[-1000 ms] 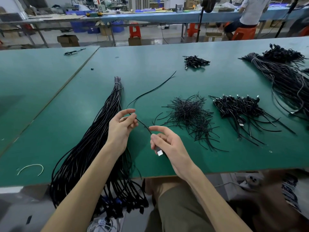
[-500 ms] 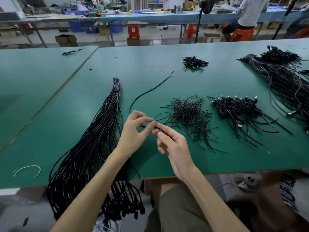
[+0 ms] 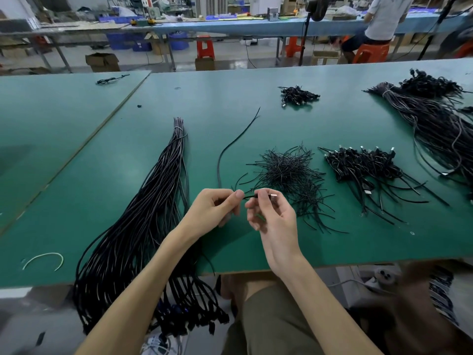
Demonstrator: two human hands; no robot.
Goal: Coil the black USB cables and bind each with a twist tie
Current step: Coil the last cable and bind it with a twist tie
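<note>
Left hand (image 3: 216, 208) and right hand (image 3: 275, 216) nearly touching above the near part of the table (image 3: 358, 252), closer together than a second ago, when well apart with the cable stretched between them. Left thumb and forefinger pinching the cable (image 3: 230, 147) just beside the right fingertips. Right thumb and forefinger pinching its plug (image 3: 273, 196), other fingers loosely curled. Metal end of the plug now raised at the right fingertips and pointing away from the left hand, formerly low beside the right palm. Rest of the cable trailing from the left hand in a long curve, free end far beyond both hands.

Outward of the left hand, a thick bundle of straight cables (image 3: 153, 213) draped over the table edge; farther out, a pale curved wire (image 3: 43, 260). Just beyond the right hand, a heap of twist ties (image 3: 289, 170); outward of it, a pile of coiled cables (image 3: 363, 165); farther still, a second large bundle (image 3: 435, 124).

Green table top. Behind it, a workshop with a blue bench (image 3: 256, 28), orange stools (image 3: 204, 48), cardboard boxes (image 3: 102, 62) and a seated person (image 3: 384, 19).
</note>
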